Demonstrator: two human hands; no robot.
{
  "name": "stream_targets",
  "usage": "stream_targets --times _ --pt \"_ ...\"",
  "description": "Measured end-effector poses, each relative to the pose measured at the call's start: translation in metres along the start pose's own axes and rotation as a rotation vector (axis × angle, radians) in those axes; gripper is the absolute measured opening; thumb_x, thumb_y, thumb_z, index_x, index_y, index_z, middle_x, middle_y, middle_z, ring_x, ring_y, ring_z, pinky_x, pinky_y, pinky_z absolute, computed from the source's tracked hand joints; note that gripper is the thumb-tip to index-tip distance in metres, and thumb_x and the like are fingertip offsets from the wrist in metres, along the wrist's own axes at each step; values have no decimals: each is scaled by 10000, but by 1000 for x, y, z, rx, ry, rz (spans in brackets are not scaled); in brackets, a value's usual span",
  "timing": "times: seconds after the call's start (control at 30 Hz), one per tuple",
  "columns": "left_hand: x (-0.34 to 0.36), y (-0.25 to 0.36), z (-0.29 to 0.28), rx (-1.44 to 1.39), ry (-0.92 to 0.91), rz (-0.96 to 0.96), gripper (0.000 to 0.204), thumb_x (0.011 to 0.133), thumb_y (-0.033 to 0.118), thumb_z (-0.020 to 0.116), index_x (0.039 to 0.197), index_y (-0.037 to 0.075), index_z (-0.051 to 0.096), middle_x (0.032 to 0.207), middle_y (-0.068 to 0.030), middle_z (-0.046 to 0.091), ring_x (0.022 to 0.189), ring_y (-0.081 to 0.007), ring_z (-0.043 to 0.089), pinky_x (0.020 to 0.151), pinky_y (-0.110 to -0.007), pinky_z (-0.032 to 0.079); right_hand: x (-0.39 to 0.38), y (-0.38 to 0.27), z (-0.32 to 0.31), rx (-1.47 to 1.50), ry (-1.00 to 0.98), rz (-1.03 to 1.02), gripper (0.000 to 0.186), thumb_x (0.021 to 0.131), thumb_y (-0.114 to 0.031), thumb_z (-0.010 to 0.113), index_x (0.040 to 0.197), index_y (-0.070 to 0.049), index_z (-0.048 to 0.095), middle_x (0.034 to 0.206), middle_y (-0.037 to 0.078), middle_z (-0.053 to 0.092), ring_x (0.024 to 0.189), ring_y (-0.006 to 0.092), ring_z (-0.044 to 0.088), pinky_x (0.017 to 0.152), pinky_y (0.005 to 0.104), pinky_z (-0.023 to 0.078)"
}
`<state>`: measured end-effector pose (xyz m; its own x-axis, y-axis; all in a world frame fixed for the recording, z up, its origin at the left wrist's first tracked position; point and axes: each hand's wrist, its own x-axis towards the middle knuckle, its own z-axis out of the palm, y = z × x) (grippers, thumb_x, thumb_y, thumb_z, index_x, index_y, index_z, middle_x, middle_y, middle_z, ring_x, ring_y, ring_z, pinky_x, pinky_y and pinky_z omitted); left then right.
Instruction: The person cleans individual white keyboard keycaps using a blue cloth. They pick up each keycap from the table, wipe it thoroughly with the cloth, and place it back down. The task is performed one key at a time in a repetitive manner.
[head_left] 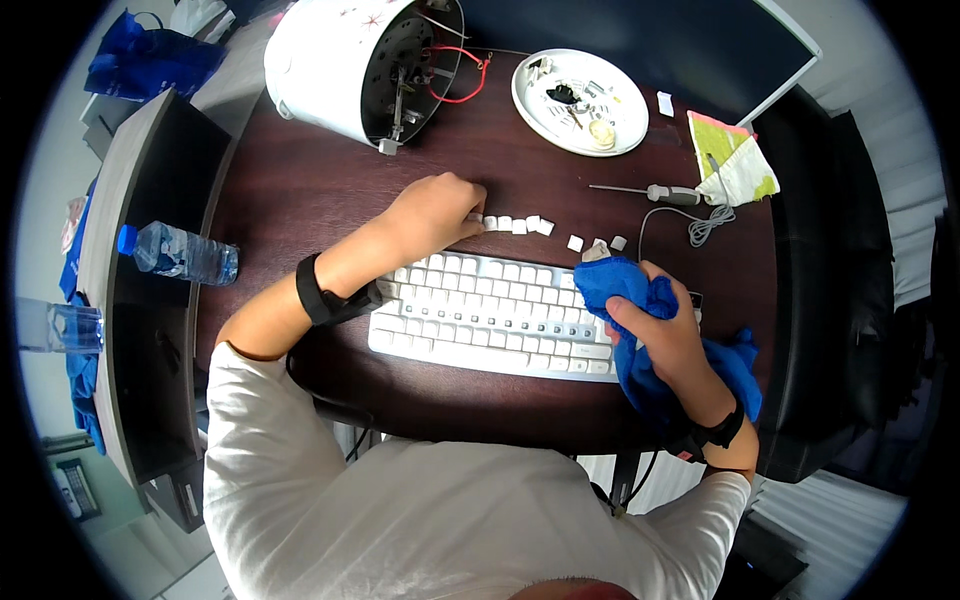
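A white keyboard [465,293] lies in front of me, with small dark squares showing along one of its rows. Just beyond its far edge, several loose white keycaps [505,224] stand in a line. My left hand [432,215] is at the left end of that line, its fingers curled and pinched on a keycap that they mostly hide. In my right hand [668,330] is a bunched blue cloth [607,282], held over the keyboard's right end. The cloth's tail hangs beside my wrist. Two separate keycaps [575,243] and a pale crumpled bit lie near the cloth.
A white metal drum [330,70] with red wire lies on its side at the back left. Near it stand a white plate [530,125] of small parts and a monitor [640,40]. A screwdriver [670,195], grey cable [705,235] and folded cloth [735,165] lie right; a water bottle [185,252] left.
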<state>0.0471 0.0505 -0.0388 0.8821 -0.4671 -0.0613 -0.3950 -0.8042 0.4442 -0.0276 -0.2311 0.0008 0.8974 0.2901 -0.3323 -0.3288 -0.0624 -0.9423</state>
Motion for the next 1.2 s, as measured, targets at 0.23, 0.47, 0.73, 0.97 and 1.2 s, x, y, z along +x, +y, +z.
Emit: stream_targets --times 0.23,0.47,0.73,0.97,1.2 --pt "-36 81 -35 -468 207 218 180 737 96 709 862 9 614 709 -82 615 607 -135 598 508 -261 456 9 2 9 -68 95 -87 192 785 -114 671 900 -28 543 769 48 578 647 80 558 583 210 456" --pt "-34 118 -14 -696 351 311 185 731 60 725 873 17 615 714 -52 587 605 -106 547 500 -232 441 2 6 21 -229 225 -520 211 761 -55 665 929 -8 546 796 45 585 737 72 535 657 233 445" --pt "-29 112 -9 -1540 -209 18 134 809 4 647 888 -4 538 805 -73 631 578 -72 573 503 -211 488 1 0 16 -470 124 -943 211 724 15 617 920 12 538 743 90 551 592 154 535 551 235 407" --pt "-23 104 -2 -1589 -275 -28 128 813 46 659 814 6 537 743 -84 625 508 -82 550 420 -216 456 1 -4 20 -603 58 -959 278 731 -38 694 969 -2 556 743 105 563 599 202 575 522 271 435" --pt "-20 102 6 -1657 -272 -113 124 814 56 661 806 14 544 737 -83 624 507 -77 548 418 -213 438 9 9 17 -659 96 -989 261 710 -66 747 882 -14 558 717 107 567 581 214 582 497 276 440"
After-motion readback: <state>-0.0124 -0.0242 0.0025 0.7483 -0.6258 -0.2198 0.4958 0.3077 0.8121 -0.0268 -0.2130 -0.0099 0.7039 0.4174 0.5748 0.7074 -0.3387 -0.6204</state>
